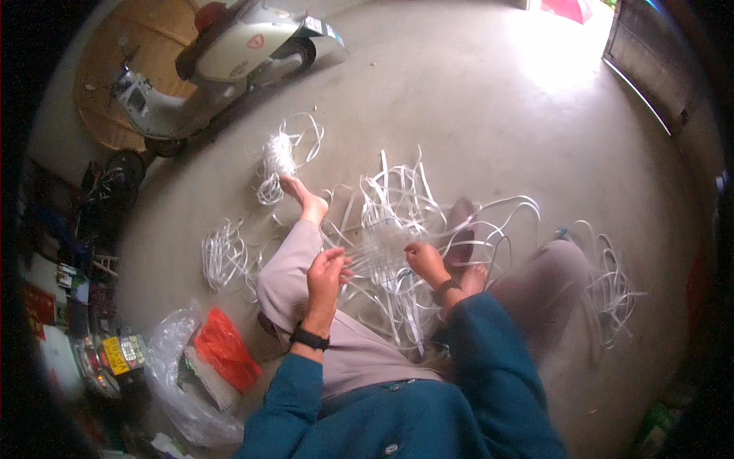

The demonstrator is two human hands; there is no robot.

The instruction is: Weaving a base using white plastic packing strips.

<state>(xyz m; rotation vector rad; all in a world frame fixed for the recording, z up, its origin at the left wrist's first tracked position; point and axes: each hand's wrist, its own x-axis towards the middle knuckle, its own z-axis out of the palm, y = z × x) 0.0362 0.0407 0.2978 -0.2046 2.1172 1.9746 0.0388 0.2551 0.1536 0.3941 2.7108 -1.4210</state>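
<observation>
I sit on a concrete floor with a partly woven mat of white plastic strips (382,249) between my legs. My left hand (327,269) pinches strips at the mat's left edge. My right hand (425,260) grips strips at its right edge. Long loose strip ends (413,191) fan out beyond the mat. My left leg stretches forward, its bare foot (306,200) among the strips. My right foot (462,229) rests just past the mat. A black band sits on my left wrist.
Loose bundles of white strips lie at the left (223,256), far centre (277,157) and right (612,283). A white scooter (222,61) stands at the back left. Clear and red plastic bags (206,359) lie by my left hip. Cluttered items line the left wall.
</observation>
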